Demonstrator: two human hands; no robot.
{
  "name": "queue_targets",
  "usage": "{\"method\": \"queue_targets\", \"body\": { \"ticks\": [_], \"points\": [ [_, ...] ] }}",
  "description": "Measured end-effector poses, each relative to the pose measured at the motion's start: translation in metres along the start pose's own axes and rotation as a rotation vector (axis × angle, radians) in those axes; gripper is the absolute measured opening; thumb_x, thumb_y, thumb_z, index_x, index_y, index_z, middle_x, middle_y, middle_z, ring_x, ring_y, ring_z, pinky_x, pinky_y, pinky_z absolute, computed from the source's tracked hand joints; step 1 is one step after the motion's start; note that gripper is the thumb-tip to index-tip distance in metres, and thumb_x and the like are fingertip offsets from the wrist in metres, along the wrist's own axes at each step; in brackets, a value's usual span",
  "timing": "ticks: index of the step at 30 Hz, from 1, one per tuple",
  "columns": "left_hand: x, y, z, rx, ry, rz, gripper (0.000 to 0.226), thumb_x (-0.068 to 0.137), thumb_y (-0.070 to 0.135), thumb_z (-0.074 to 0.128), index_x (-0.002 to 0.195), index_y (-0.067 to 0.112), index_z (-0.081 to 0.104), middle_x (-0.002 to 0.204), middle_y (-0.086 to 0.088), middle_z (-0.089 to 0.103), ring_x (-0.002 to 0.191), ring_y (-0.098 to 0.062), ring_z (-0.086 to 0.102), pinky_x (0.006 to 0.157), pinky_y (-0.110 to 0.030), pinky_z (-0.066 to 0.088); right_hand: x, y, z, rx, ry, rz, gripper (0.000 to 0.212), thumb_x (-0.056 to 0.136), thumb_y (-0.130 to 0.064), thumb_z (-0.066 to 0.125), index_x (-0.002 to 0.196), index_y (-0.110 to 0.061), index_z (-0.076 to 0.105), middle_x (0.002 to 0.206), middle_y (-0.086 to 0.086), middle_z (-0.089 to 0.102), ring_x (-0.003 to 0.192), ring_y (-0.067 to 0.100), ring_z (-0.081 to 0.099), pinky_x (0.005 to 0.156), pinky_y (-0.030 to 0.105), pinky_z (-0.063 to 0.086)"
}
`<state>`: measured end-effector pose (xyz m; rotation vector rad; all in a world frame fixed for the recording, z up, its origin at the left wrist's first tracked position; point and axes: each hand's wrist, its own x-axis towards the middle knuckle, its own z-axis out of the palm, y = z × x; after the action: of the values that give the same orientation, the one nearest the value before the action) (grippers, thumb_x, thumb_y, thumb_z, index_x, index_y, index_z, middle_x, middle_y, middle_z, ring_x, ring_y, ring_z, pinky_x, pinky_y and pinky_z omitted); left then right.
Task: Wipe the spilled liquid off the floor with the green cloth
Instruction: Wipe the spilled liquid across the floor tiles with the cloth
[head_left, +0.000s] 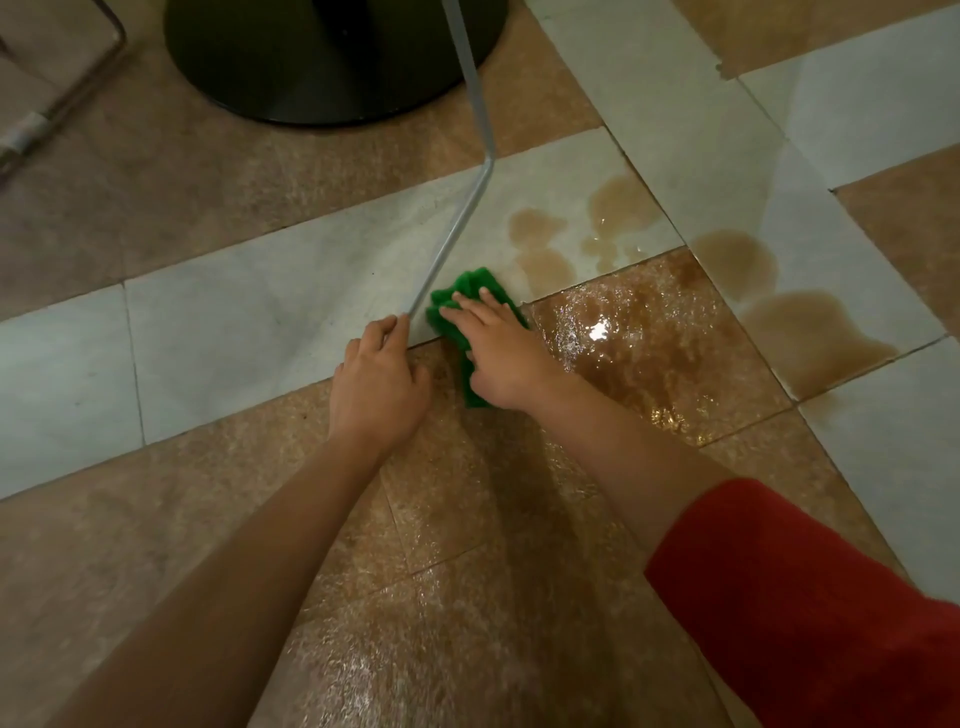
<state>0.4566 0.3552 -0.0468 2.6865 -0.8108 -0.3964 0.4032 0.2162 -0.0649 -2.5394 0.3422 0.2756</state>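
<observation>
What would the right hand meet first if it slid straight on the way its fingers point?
The right hand would probably meet the grey rod first, though the rod's height is unclear.

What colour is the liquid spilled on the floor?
Light brown, like tea: the spilled liquid shows clearest against the pale tiles in the head view.

I can read no writing, label, brand or number here: nothing on the green cloth (470, 288), the metal rod (456, 228), the black base (311, 62) or the floor tiles (234, 312).
</observation>
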Motion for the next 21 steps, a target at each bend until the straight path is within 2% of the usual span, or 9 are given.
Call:
{"method": "queue_targets", "body": {
  "ticks": [3, 8, 13, 15, 18, 21],
  "points": [
    [-0.001, -0.001, 0.001, 0.017, -0.009, 0.004, 0.056, 0.093, 0.023, 0.042, 0.145, 0.012, 0.026, 0.147, -0.010, 0.030, 0.130, -0.030, 0.031, 0.106, -0.043, 0.031, -0.008, 0.008, 0.002, -0.028, -0.003, -0.061, 0.072, 0.089, -0.002, 0.048, 0.150, -0.022, 0.015, 0.159, 0.000, 0.006, 0.146, 0.021, -0.004, 0.116, 0.036, -0.004],
    [-0.002, -0.003, 0.001, 0.025, -0.032, 0.014, 0.058, 0.092, 0.021, 0.045, 0.145, 0.012, 0.025, 0.148, -0.010, 0.029, 0.131, -0.031, 0.030, 0.106, -0.043, 0.031, 0.014, -0.003, -0.005, 0.003, 0.005, 0.123, 0.077, 0.089, -0.007, 0.049, 0.151, -0.018, 0.005, 0.159, 0.003, -0.004, 0.145, 0.027, -0.011, 0.116, 0.039, -0.005],
    [-0.002, -0.002, -0.002, -0.013, -0.036, -0.001, 0.060, 0.090, 0.024, 0.048, 0.145, 0.013, 0.027, 0.147, -0.010, 0.031, 0.130, -0.031, 0.030, 0.107, -0.043, 0.030, -0.019, 0.001, 0.003, -0.035, -0.024, -0.052, 0.076, 0.087, -0.002, 0.050, 0.150, -0.022, 0.014, 0.159, 0.000, 0.003, 0.146, 0.023, -0.008, 0.115, 0.036, -0.007],
    [-0.005, -0.003, -0.001, 0.054, -0.016, 0.008, 0.060, 0.089, 0.028, 0.050, 0.144, 0.015, 0.030, 0.148, -0.008, 0.032, 0.132, -0.030, 0.025, 0.107, -0.044, 0.026, -0.034, 0.010, 0.008, -0.088, -0.028, -0.085, 0.073, 0.089, -0.006, 0.050, 0.149, -0.023, 0.013, 0.159, 0.000, 0.003, 0.146, 0.022, -0.008, 0.118, 0.039, -0.007],
    [-0.013, -0.003, 0.003, 0.110, 0.054, 0.056, 0.059, 0.085, 0.028, 0.054, 0.141, 0.019, 0.038, 0.147, -0.006, 0.034, 0.135, -0.030, 0.021, 0.106, -0.046, 0.022, -0.030, 0.013, 0.009, -0.081, -0.014, -0.020, 0.072, 0.091, -0.009, 0.048, 0.150, -0.022, 0.009, 0.159, 0.001, -0.001, 0.145, 0.023, -0.010, 0.116, 0.038, -0.008],
    [-0.022, 0.001, 0.009, 0.082, 0.110, 0.134, 0.056, 0.081, 0.029, 0.049, 0.135, 0.018, 0.045, 0.140, -0.008, 0.045, 0.129, -0.032, 0.030, 0.100, -0.046, 0.028, -0.018, 0.001, 0.008, -0.028, 0.034, 0.075, 0.079, 0.087, -0.010, 0.053, 0.151, -0.020, 0.008, 0.159, 0.002, -0.002, 0.145, 0.025, -0.011, 0.114, 0.036, -0.008]
  ]
}}
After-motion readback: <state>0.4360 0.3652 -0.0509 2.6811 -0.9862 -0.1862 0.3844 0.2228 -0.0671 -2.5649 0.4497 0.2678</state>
